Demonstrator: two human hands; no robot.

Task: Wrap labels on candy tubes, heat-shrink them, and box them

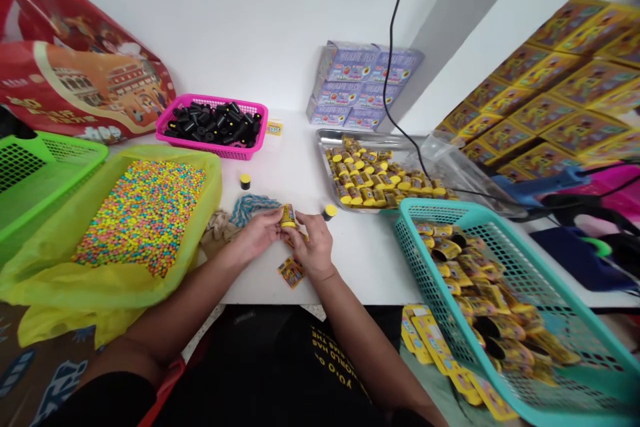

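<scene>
Yellow container (288, 215) | between left hand (263, 232) and right hand (313, 241) | both grasping it

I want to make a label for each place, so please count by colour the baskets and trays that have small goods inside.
Pink basket, with black pieces: 1
Yellow-lined container, with coloured candy-like pieces: 1
Silver metal tray, with yellow canisters: 1
Teal basket, with yellow-printed pieces: 1
Total: 4

Pink basket (165, 121), lime-green basket (65, 147)
</scene>
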